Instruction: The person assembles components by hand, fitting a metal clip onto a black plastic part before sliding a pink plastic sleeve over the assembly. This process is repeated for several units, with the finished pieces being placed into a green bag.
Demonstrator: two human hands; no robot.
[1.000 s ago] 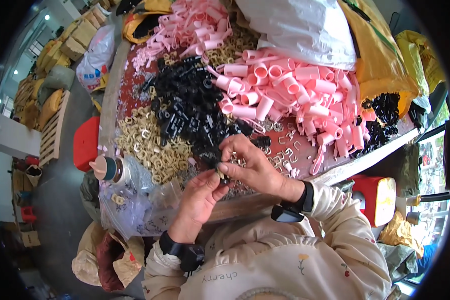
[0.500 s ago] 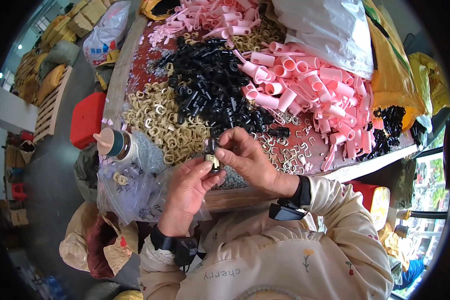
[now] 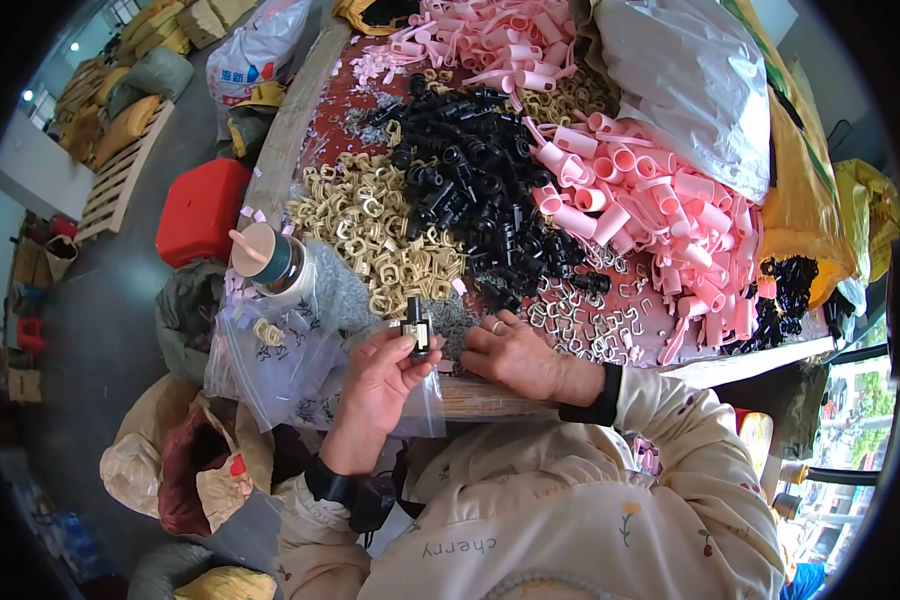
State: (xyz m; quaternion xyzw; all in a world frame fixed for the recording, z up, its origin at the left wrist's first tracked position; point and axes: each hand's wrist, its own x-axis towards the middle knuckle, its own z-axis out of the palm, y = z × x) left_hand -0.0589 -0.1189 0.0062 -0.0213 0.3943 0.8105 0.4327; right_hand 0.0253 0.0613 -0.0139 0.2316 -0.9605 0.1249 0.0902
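Observation:
Between thumb and fingers, my left hand [image 3: 378,378] holds a small black tubular plastic fitting [image 3: 415,308] upright near the table's front edge. A cream clip [image 3: 422,334] sits on its lower part. To the right, my right hand [image 3: 525,362] is lowered with bent fingers at a heap of tiny grey metal pieces [image 3: 454,318]; its fingertips are partly hidden, so anything pinched there cannot be made out. Beyond my hands lie a pile of cream clips [image 3: 345,215] and a pile of black fittings [image 3: 475,180]. Silvery U-shaped pieces [image 3: 595,318] are scattered right of my right hand.
Pink tubes with straps [image 3: 670,215] fill the table's right side beside a white sack [image 3: 685,80]. A lidded bottle [image 3: 270,262] and clear plastic bags [image 3: 275,355] stand at the left edge. A red container [image 3: 202,210] and an open sack [image 3: 185,470] are further left.
My right hand has left the fitting and moved down to the right, to the grey pieces. The left hand keeps the fitting, now more fully visible. The view has shifted slightly.

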